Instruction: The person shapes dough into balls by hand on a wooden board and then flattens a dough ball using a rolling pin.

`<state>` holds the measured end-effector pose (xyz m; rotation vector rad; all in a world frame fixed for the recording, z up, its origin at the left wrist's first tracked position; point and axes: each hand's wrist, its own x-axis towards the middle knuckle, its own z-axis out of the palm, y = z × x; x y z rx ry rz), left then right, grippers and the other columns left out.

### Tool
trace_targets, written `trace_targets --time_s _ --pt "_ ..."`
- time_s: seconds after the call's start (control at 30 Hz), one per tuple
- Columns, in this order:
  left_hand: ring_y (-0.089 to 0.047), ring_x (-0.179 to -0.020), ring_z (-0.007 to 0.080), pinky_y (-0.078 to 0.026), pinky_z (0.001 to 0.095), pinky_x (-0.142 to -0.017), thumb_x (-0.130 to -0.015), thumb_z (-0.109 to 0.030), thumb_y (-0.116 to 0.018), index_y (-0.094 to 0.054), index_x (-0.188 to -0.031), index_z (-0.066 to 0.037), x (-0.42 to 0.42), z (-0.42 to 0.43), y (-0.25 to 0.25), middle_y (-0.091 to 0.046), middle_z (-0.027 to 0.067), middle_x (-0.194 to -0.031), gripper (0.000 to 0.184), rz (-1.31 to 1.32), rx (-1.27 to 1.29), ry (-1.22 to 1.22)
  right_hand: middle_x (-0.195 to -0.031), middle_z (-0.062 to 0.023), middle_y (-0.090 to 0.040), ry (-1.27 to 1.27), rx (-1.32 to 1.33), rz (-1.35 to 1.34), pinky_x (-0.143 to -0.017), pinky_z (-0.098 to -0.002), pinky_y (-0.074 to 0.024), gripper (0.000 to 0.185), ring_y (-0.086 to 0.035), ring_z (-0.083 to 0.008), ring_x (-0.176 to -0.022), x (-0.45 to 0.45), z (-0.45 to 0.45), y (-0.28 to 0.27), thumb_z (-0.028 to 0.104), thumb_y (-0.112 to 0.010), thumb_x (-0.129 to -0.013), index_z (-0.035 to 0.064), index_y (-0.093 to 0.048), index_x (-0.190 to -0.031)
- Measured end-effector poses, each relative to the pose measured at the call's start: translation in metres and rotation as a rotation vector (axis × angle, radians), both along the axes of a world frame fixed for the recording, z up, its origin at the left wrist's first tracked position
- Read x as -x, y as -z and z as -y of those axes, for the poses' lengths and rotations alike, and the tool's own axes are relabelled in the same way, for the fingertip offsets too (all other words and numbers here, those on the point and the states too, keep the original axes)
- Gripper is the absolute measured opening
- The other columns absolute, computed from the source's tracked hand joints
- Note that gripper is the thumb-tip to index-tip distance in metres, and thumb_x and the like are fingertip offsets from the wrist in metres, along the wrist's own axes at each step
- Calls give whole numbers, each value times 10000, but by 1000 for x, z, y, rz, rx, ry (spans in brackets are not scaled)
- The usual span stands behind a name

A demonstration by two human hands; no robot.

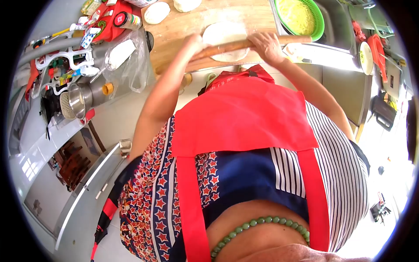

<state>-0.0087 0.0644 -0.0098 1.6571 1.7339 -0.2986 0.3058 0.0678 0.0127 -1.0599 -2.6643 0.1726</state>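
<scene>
A long wooden rolling pin [233,47] lies slantwise across a flat, pale round of dough [224,35] on a wooden board [257,17]. My left hand [193,45] is closed on the pin's left part; its fingers are slightly blurred. Over the pin, right of the dough, my right hand [267,47] is curled with its fingers pressed on the wood. Beyond my right hand, the pin's end sticks out past the board's edge. Two more pieces of dough, a left one [157,12] and a right one [187,3], sit at the board's far side.
A green basket [321,26] of yellow shreds stands at the right, beside a metal sink [338,30]. On the left are a spice jar [126,20], a clear plastic bag [135,65] and a metal pot [80,100]. A red apron [244,118] covers my front below the board.
</scene>
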Motion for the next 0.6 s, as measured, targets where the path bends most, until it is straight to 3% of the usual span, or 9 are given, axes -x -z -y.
trace_targets --time_s 0.07,0.1,0.13,0.2,0.3,0.33,0.43,0.53,0.6 --pt "-655 -711 361 -512 415 -670 -838 -360 -651 -723 -801 -40 -3 57 -18 -663 208 -760 330 194 -225 -277 -1118 -11 -612 35 49 2 -879 -395 -402 400 -568 -208 -1032 -3 30 -6 262 -674 -808 174 -580 -1186" --pt "-665 -793 312 -493 435 -745 -845 -341 -643 -727 -864 -63 -9 79 -32 -684 160 -808 290 104 -385 -302 -1115 -13 -611 59 64 6 -882 -395 -401 389 -569 -207 -1017 -6 41 -1 246 -660 -815 178 -580 -1189" --pt "-604 -1056 285 -404 496 -936 -853 -359 -639 -681 -1081 -85 -14 97 -44 -665 135 -1064 359 -40 -486 -224 -1118 -2 -603 78 94 -7 -900 -393 -390 418 -564 -199 -1030 -6 49 0 224 -660 -805 180 -572 -1212" --pt "-409 -1308 285 -251 567 -1049 -873 -402 -609 -527 -1311 -93 -19 123 -31 -498 106 -1360 542 -263 -742 -116 -1204 1 -586 164 152 61 -971 -432 -348 441 -529 -204 -1134 -4 59 1 295 -629 -846 178 -550 -1264" --pt "-312 -1363 343 -184 608 -1074 -894 -436 -569 -428 -1392 -75 -21 119 -20 -403 103 -1444 631 -201 -746 -135 -1315 2 -545 240 -5 68 -1039 -484 -283 504 -452 -215 -1263 1 53 -2 420 -566 -887 178 -518 -1327" --pt "-305 -1369 348 -178 605 -1083 -893 -464 -556 -430 -1394 -70 -21 114 -20 -399 109 -1452 649 -217 -742 -128 -1390 0 -501 269 11 141 -1079 -536 -223 572 -373 -239 -1347 2 43 4 532 -464 -922 182 -482 -1375" --pt "-293 -1381 362 -191 614 -1088 -915 -485 -504 -405 -1422 -112 -16 74 -16 -380 122 -1468 637 -252 -769 -109 -1427 2 -469 298 -65 215 -1095 -578 -194 595 -338 -275 -1371 10 3 22 582 -402 -936 206 -468 -1392" --pt "-266 -1396 362 -201 615 -1091 -923 -465 -491 -386 -1436 -126 -4 23 -1 -338 122 -1495 623 -320 -810 -102 -1451 -13 -441 330 -135 95 -1097 -593 -207 555 -317 -267 -1388 20 -57 35 543 -389 -963 199 -466 -1392" --pt "-249 -1400 371 -206 621 -1088 -925 -444 -495 -377 -1437 -116 4 -12 -8 -304 126 -1509 619 -321 -889 -77 -1417 -157 -437 228 -68 5 -1018 -662 -264 525 -343 -399 -1339 26 -91 26 404 -556 -910 107 -484 -1337"
